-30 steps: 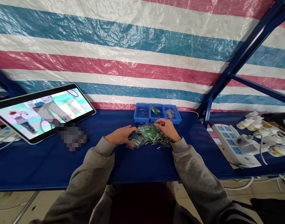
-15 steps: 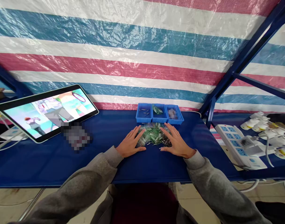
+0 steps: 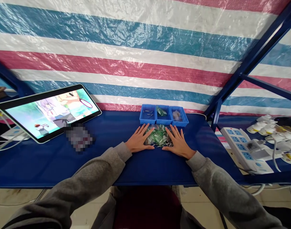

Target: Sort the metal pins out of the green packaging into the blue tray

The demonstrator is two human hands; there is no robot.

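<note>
A mixed pile of small green and clear plastic packets and thin metal pins point(image 3: 159, 135) lies on the blue table point(image 3: 107, 171). At its left side rests my left hand point(image 3: 139, 139), fingers spread and touching the pile's edge. My right hand point(image 3: 180, 142) lies against the opposite side, its fingers also apart. Just beyond the pile stand three joined blue bins: the left bin point(image 3: 147, 121) holds a few metal pins, the middle bin point(image 3: 163, 121) green packets point(image 3: 161, 111), and the right bin point(image 3: 182, 123) clear or pinkish packets point(image 3: 176, 115). Parts of the pile are hidden under my fingers.
A tablet point(image 3: 50, 111) playing a cartoon leans at the left, a blurred-out item point(image 3: 79, 138) beside it. On the right are a white power strip point(image 3: 243, 148) with plugs and several white bottles point(image 3: 264, 127). A striped tarpaulin point(image 3: 126, 66) and blue metal frame point(image 3: 247, 66) stand behind.
Both hands have shifted slightly inward and away from me, pressing the pile into a narrower heap. The left hand has moved right. The camera view has tilted a little.
</note>
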